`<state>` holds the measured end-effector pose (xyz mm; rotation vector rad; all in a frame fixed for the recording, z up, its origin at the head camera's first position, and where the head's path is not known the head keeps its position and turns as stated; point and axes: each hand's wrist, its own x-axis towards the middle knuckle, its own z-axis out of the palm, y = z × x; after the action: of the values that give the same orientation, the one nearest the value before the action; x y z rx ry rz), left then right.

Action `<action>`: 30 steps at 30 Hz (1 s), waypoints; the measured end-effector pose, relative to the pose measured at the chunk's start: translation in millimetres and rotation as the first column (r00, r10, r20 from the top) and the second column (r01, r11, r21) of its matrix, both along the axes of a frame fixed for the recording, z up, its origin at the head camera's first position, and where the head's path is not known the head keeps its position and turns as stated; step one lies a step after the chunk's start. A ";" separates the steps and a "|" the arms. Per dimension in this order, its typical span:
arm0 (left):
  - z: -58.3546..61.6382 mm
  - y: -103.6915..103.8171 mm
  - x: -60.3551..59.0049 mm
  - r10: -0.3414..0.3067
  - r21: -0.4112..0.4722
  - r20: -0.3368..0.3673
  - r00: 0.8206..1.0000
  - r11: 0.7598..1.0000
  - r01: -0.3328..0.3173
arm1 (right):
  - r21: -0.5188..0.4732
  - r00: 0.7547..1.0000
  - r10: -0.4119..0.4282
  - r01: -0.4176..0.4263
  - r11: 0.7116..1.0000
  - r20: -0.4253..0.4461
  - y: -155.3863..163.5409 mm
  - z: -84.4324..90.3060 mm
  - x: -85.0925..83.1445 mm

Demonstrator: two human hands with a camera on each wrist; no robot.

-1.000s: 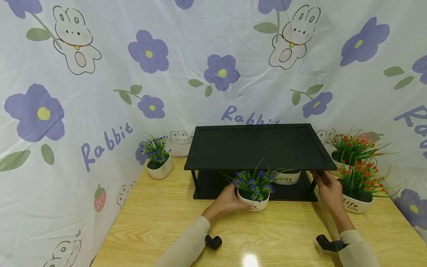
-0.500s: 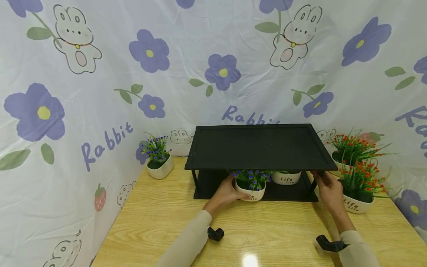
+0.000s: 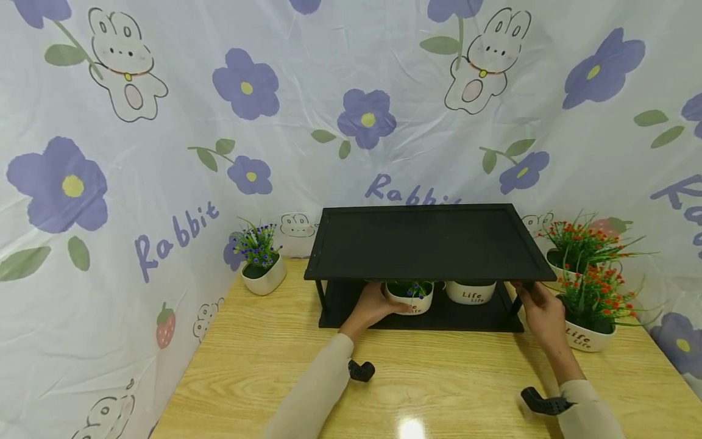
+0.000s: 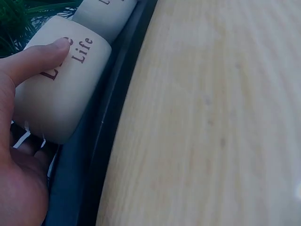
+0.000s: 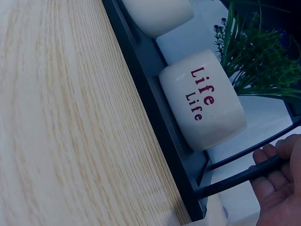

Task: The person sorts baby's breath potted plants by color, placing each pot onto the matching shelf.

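My left hand point(image 3: 374, 305) grips a white pot point(image 3: 410, 300) of purple flowers inside the low black shelf point(image 3: 433, 241). Its thumb lies across the "Life" lettering in the left wrist view, and the other fingers are partly hidden behind the pot point(image 4: 70, 99). To the right, a second white pot point(image 5: 207, 103) with purple flowers stands on the shelf's lower board. My right hand point(image 3: 543, 311) holds the shelf's front right post; in the right wrist view, the fingers of that hand point(image 5: 280, 181) curl round the thin black post point(image 5: 240, 181). The upper board hides most of both plants.
A pot of purple flowers point(image 3: 263, 274) stands on the table left of the shelf. Two pots of red flowers point(image 3: 589, 329) stand at the right, close to my right hand. Wooden table surface point(image 3: 439, 378) lies in front; a printed cloth point(image 3: 301, 122) hangs behind.
My left hand has moved the pot backward, from in front of the shelf to under its upper board. The right hand stays at the post.
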<state>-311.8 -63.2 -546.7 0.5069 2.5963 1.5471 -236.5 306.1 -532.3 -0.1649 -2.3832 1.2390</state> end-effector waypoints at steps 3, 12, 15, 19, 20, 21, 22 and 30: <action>0.5 3.5 -4.1 0.004 0.048 0.004 1.000 0.999 -0.004 | -0.002 1.000 0.005 -0.005 1.000 0.004 0.2 0.5 0.3; 2.5 13.3 -17.2 0.010 0.117 0.002 1.000 0.993 -0.011 | -0.012 1.000 0.002 -0.002 1.000 -0.001 0.0 3.0 0.4; 2.9 16.9 -20.6 0.004 0.141 0.027 1.000 0.990 -0.008 | -0.020 1.000 0.007 -0.007 1.000 -0.007 0.1 3.0 -0.1; 4.6 21.7 -22.3 0.014 0.094 0.045 0.999 0.995 -0.018 | -0.020 1.000 0.004 -0.004 1.000 0.001 0.6 2.8 -0.1; 4.9 22.9 -22.8 0.017 0.078 0.046 0.999 0.997 -0.021 | -0.018 1.000 0.002 -0.002 1.000 0.005 0.6 2.7 0.0; 5.4 24.0 -23.1 0.020 0.062 0.043 0.999 0.998 -0.023 | -0.016 1.000 0.000 0.000 1.000 0.007 0.6 2.7 0.1; 5.8 25.3 -23.6 0.022 0.048 0.034 0.999 0.999 -0.024 | -0.015 1.000 -0.001 0.001 1.000 0.009 0.5 2.5 0.1; 3.6 33.6 -26.7 0.005 0.092 0.058 0.998 0.996 -0.010 | -0.028 1.000 0.009 -0.009 1.000 -0.015 -0.8 1.3 0.1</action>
<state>-338.5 -29.7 -543.1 0.4528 2.4966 1.6653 -236.3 305.4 -531.0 -0.1528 -2.3572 1.2736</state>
